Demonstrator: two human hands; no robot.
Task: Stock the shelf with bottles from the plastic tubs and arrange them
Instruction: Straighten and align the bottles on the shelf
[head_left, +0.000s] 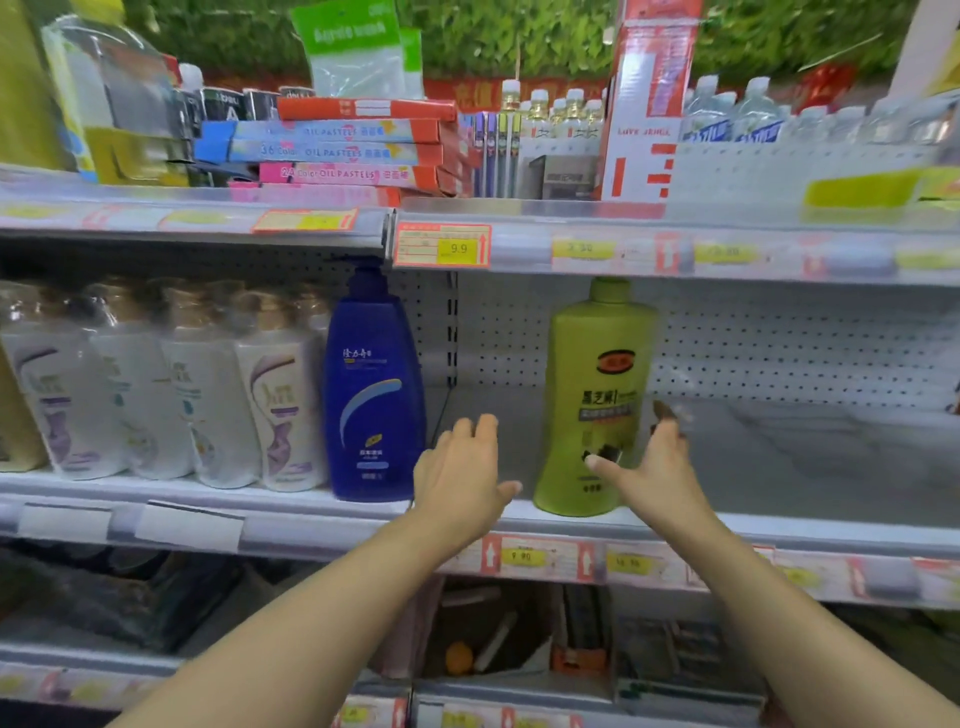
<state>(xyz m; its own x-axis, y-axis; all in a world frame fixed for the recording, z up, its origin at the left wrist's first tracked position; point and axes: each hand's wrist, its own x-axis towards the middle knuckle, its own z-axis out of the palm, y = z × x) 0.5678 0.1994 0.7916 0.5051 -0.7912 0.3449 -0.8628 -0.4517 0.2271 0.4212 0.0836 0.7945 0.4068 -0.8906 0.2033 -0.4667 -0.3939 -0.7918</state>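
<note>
On the middle shelf (779, 525), mostly bare to the right, a green bottle (592, 400) stands upright near the front edge, a blue bottle (371, 384) well apart on its left. Left hand (462, 467) and right hand (657, 462) flank the green bottle, fingers spread, grasping nothing.

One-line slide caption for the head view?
Open hands flank a green bottle on the shelf.
</note>
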